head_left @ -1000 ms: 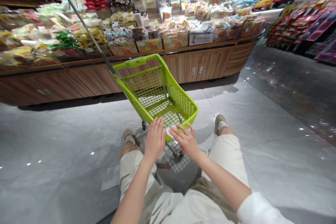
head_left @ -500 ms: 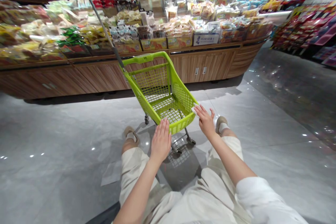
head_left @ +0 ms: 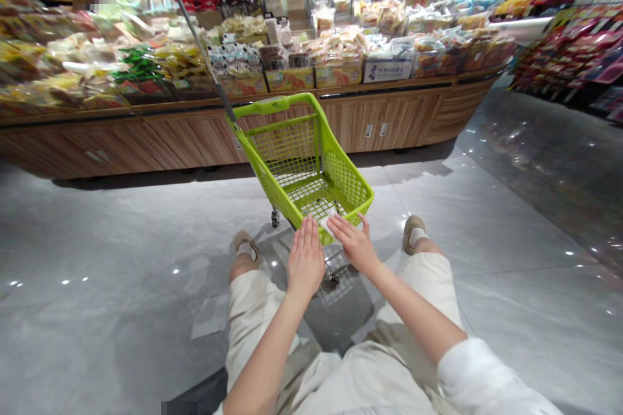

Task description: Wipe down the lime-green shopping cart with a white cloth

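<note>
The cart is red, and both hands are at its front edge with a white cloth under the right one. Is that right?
Not quite. The cart is lime green, as the head view shows. The left hand and right hand are at its front edge, with the white cloth under the right one.

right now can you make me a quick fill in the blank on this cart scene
1. The cart is coloured ____.
2. The right hand presses a white ____ on the cart's near rim.
3. The left hand lies flat against the cart's near ____.
4. The cart holds ____ goods.

Missing words: green; cloth; rim; no
</note>
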`<state>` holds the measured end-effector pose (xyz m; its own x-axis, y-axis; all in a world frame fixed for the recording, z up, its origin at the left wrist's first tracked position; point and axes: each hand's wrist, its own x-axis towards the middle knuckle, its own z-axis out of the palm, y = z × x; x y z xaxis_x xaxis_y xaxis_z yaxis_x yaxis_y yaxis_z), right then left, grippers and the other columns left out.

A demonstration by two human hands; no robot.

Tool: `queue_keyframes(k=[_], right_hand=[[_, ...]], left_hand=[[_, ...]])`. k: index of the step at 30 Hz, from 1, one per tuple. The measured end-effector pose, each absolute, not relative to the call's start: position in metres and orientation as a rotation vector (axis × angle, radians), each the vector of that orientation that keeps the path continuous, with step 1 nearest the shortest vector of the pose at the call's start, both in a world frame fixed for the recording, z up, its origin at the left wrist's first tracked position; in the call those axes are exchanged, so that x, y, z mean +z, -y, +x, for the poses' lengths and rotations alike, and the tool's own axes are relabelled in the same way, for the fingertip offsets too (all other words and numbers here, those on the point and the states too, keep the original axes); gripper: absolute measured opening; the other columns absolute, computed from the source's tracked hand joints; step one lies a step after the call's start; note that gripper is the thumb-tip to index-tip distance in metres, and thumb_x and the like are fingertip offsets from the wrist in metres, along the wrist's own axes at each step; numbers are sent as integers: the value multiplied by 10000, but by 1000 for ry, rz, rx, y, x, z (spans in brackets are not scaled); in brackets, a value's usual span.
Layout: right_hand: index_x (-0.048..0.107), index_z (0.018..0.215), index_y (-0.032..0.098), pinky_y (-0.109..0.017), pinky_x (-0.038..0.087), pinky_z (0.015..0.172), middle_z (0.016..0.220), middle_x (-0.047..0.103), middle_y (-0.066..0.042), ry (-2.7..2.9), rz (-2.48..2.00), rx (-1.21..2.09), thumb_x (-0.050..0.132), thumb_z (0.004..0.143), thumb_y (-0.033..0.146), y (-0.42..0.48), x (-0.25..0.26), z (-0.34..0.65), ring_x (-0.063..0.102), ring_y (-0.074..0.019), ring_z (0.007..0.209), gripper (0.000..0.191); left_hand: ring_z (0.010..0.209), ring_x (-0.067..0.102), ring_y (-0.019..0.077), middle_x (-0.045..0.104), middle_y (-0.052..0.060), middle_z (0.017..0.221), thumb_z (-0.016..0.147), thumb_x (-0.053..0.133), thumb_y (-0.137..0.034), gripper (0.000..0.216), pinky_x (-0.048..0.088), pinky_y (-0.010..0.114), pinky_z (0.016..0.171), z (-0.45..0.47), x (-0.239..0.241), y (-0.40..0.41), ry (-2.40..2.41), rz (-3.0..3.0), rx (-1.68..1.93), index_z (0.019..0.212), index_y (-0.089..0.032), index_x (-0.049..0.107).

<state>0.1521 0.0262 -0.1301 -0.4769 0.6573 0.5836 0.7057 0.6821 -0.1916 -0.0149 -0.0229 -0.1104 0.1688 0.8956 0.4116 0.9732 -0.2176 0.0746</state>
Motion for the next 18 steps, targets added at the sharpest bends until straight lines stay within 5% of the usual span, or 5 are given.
queue_keyframes(k=[7,18], right_hand=[[528,1378,293,-556,-5,1166,1392,608,-47,2068,-1387,-234,393,735,-24,-79,-126,238,460,-206,1380,729],[442,1457,210,-474,-15,1207,1446,553,-89,2144,-1139,11,407,832,43,-1,-128,112,420,-187,1410,648]], left_hand=[[1523,167,239,241,147,1630,946,381,-169,647,274,435,1223,-12,-111,22,1814,-2248,-577,1552,-63,179],[1522,168,249,253,176,1622,920,381,-131,647,282,454,1218,-9,-112,25,1842,-2225,-593,1540,-50,214]])
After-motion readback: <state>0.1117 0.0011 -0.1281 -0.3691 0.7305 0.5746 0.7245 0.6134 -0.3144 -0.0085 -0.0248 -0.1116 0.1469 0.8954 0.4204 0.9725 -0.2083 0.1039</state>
